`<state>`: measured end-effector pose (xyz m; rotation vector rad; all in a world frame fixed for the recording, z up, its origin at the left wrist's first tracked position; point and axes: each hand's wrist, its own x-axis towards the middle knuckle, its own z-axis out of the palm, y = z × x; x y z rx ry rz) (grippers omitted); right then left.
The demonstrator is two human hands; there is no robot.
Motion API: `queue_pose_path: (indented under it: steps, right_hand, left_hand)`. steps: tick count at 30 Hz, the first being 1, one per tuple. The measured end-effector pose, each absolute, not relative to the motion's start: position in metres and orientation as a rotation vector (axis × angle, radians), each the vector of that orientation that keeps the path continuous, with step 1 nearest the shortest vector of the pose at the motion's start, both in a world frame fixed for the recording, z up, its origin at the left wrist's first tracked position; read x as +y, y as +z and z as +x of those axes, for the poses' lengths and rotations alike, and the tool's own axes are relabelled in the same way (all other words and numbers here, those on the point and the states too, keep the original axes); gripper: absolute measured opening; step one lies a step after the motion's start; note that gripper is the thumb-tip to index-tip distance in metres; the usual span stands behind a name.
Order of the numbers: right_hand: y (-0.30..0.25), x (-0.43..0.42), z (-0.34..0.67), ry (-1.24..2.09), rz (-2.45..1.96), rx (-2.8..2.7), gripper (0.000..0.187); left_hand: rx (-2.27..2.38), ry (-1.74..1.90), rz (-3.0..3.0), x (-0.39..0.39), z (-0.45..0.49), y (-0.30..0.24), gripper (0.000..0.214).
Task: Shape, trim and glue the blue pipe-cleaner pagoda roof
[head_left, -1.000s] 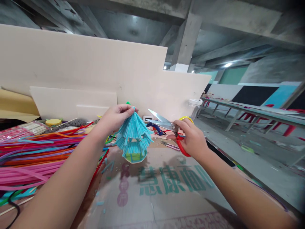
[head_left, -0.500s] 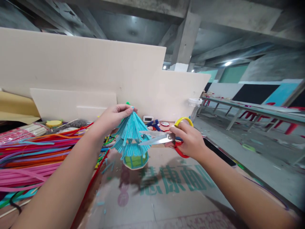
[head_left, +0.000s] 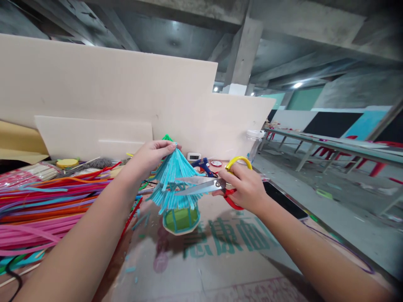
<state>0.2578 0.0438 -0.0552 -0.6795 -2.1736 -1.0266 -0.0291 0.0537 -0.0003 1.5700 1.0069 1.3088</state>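
Observation:
My left hand [head_left: 157, 153] pinches the top of a small handmade pavilion model [head_left: 176, 172], just below its green tip. Two tiers of light-blue fuzzy strips form its roof, above a green base with blue posts [head_left: 181, 219]. The model hangs tilted over the cardboard. In my right hand [head_left: 247, 186] are scissors [head_left: 217, 184] with one yellow and one red handle loop. Their blades are parted and point left, lying across the lower part of the upper roof tier. Whether a strip is between the blades I cannot tell.
Colourful pipe cleaners [head_left: 40, 214] lie heaped at the left. Printed cardboard [head_left: 151, 272] with blue scraps covers the table. Behind stand a blue glue gun [head_left: 203, 165], a small timer [head_left: 194, 157], a clear jar [head_left: 252, 144] and a pale board [head_left: 110, 92]. A dark phone-like slab [head_left: 285, 200] lies right.
The model has tipped, so more of its green base shows. The scissors have shifted left, their blades reaching further across the roof strips. The view has turned slightly.

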Motion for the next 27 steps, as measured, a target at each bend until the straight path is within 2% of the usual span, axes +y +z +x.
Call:
queue_pose_path:
  steps: [27]
  right_hand:
    - [-0.0551, 0.0429, 0.2558, -1.077, -0.680, -2.155, 0.045]
  left_hand:
    - [1.010, 1.290, 1.543, 0.0533, -0.0283, -0.0008, 0.040]
